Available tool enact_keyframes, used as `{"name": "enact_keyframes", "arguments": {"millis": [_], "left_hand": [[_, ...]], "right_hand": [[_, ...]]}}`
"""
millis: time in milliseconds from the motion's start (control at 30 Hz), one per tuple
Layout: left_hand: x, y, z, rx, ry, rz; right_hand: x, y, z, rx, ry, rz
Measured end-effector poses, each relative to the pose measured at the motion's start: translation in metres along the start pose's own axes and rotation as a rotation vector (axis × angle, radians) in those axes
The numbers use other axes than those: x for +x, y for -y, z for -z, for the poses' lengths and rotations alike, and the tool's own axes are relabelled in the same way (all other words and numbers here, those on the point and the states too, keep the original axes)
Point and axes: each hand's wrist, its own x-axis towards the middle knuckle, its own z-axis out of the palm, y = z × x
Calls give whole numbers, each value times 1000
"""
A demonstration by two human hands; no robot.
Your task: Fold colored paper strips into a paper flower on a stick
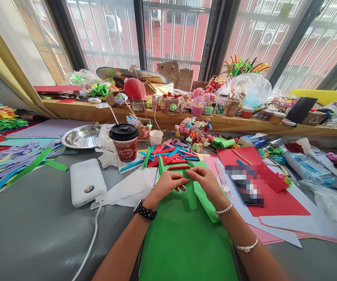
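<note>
Both hands meet over a large green sheet (186, 249) on the table. My left hand (170, 184), with a black dotted watch band at its wrist, pinches the upper part of a green paper strip (191, 197). My right hand (206, 181), with a beaded bracelet at the wrist, grips the same strip from the other side. The strip hangs down between the fingers. A lighter green paper piece (206, 203) lies under my right hand. Just beyond the hands is a pile of folded red, blue and green paper strips (171, 154).
On the left stand a white power bank (88, 182) with a cable, a lidded cup (124, 144) and a metal dish (80, 137). Loose paper strips (36, 156) lie farther left. To the right are a phone (244, 189) and red paper (276, 203). Crafts crowd the windowsill (112, 117).
</note>
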Motion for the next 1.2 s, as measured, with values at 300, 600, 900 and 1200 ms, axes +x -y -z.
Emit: {"name": "enact_keyframes", "arguments": {"millis": [300,600,900,1200], "left_hand": [[2,5,0,-2,15,-47],[3,5,3,23,-122,-76],[4,7,6,41,-211,-83],[3,4,8,15,-286,-102]], "right_hand": [[0,-2,0,-7,-6,11],[3,-4,4,-100,11,22],[2,-5,6,-279,73,-3],[1,-2,3,-353,117,53]]}}
